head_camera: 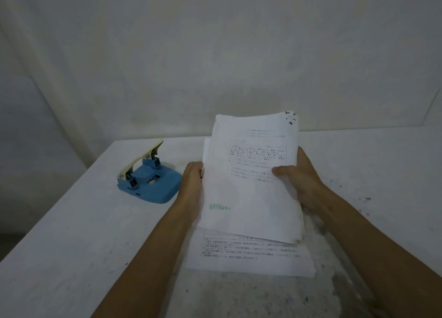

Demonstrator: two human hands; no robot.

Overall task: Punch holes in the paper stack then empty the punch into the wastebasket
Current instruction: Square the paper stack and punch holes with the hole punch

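Paper stack (251, 174) is in the middle of the head view, lifted above the white table (71, 234) and tilted toward the wall. The left hand (191, 183) grips its left edge and the right hand (303, 176) its right edge, thumb on top, fingers closed around the sheets. The sheets are thin, light and floppy, and I think they slide against each other easily, so holding both long edges is the good way. One more sheet (251, 255) lies flat on the table under the stack. One blue hole punch (148, 176) stands just left of the left hand, not touched, handle up. Two hands, one punch; no wastebasket is visible.
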